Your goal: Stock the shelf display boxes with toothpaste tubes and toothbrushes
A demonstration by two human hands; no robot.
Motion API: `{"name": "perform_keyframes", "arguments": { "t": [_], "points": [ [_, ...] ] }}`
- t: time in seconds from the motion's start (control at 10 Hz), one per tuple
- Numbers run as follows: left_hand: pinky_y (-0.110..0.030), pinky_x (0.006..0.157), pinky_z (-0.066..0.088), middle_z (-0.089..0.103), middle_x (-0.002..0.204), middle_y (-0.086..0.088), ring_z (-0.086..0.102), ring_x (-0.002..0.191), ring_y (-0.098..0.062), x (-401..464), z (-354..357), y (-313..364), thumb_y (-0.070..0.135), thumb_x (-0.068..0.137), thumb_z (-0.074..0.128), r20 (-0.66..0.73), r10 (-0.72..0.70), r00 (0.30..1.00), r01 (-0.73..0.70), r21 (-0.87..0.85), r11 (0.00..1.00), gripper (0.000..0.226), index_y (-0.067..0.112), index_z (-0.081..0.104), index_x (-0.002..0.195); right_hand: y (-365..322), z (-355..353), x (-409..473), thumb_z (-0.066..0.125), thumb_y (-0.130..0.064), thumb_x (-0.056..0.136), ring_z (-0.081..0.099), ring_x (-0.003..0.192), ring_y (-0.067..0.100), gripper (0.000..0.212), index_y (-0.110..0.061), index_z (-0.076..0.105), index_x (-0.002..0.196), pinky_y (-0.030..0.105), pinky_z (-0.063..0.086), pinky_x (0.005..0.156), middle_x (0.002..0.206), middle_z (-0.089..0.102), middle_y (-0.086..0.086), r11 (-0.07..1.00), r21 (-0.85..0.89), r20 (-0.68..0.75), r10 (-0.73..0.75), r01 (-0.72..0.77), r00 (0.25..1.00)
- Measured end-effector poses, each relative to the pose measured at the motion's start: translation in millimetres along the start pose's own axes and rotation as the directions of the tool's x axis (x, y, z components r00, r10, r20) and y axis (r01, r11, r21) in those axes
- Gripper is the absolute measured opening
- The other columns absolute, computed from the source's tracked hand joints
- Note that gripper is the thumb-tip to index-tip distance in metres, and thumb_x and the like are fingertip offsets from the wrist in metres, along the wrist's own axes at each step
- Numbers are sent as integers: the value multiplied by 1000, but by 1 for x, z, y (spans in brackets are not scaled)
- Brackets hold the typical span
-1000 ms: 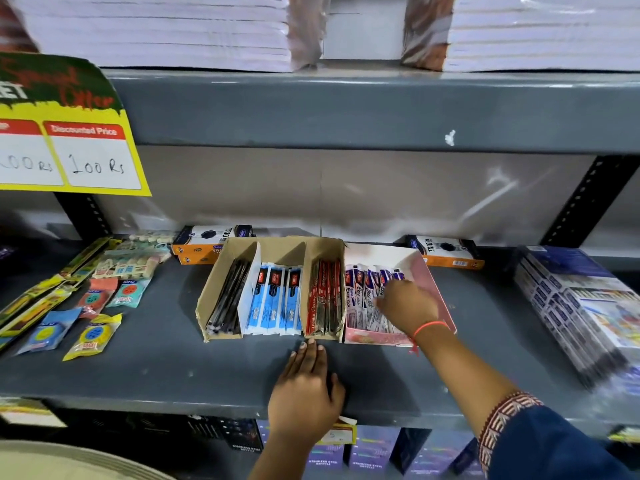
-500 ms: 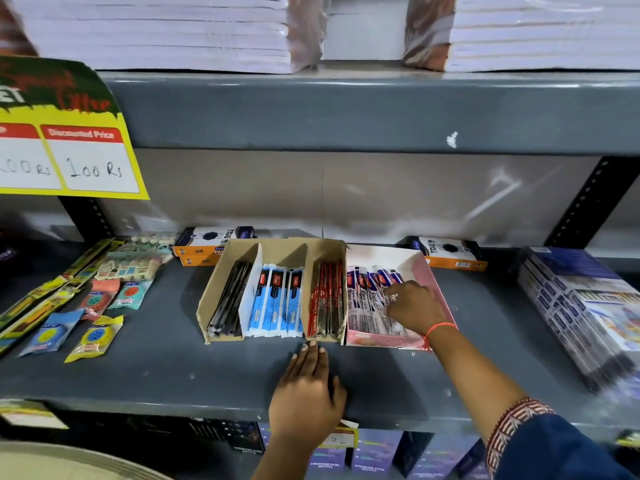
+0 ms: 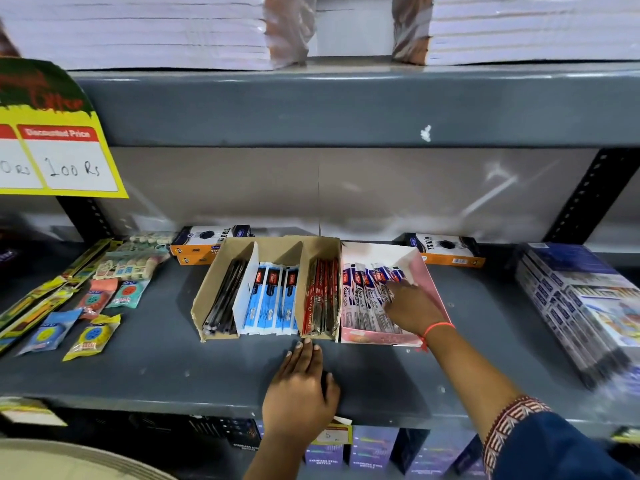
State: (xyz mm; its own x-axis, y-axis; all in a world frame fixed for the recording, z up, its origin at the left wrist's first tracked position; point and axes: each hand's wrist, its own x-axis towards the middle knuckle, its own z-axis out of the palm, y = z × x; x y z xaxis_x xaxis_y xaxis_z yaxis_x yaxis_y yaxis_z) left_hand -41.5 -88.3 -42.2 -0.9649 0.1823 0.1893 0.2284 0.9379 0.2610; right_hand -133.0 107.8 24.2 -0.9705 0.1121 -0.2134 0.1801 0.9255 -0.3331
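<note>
**Right hand shifts rightward inside the pink box**

Head view: over the last second the right hand (image 3: 410,308) slid from mid-box toward the right wall of the pink display box (image 3: 431,285), fingers spread loosely over the toothpaste tubes (image 3: 362,296), nothing clamped. Reads as levelling the row; the box looks nearly full. Left hand (image 3: 300,389) stayed flat and open on the grey shelf (image 3: 156,368), fingertips just short of the cardboard box (image 3: 311,251) holding red toothbrushes (image 3: 323,299).

A shop: a grey metal shelf (image 3: 138,368) carries display boxes (image 3: 266,289) of packaged goods, a yellow price sign (image 3: 65,157) reads "Discounted Price 100 Rs", and wrapped stacks (image 3: 138,29) sit on the shelf above.
</note>
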Motion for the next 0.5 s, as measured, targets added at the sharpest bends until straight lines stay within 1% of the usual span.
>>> {"name": "perform_keyframes", "arguments": {
  "t": [0.1,0.2,0.3,0.4,0.5],
  "points": [
    [-40,77,52,71,100,-14,68,92,-27,0,0,0,34,74,39,-13,-5,1000,5,-13,1000,52,2,73,96,0,5,0,44,-19,90,56,114,32,31,-6,56,116,36,43,96,125,59,16,999,48,53,18,-20,998],
    [-40,78,52,71,100,-14,68,92,-27,0,2,0,34,74,39,-22,9,1000,-9,17,1000,52,2,73,96,-2,6,0,48,-21,87,58,108,32,25,-6,59,104,35,45,90,117,61,15,994,101,50,25,-30,998],
    [-40,81,51,71,102,-14,67,94,-27,1,1,1,33,75,39,14,8,1000,-9,22,1000,51,2,73,97,-2,7,0,49,-24,87,58,101,30,26,-5,60,100,35,48,87,110,63,13,996,94,79,-3,-4,997],
    [-30,98,36,62,122,-11,57,114,-23,1,-2,4,36,79,32,48,-33,998,32,14,999,58,6,65,115,-5,4,-11,46,-28,91,44,128,32,46,-2,46,129,40,39,102,137,47,16,998,65,-1,-14,14,1000],
    [-20,110,4,29,151,-3,20,138,-14,-1,-3,8,40,90,17,89,-57,994,49,83,995,62,14,33,144,-4,8,-29,41,-35,93,31,139,29,57,-3,33,139,40,34,107,148,34,14,997,-56,-158,-53,45,986]
  ]
}}
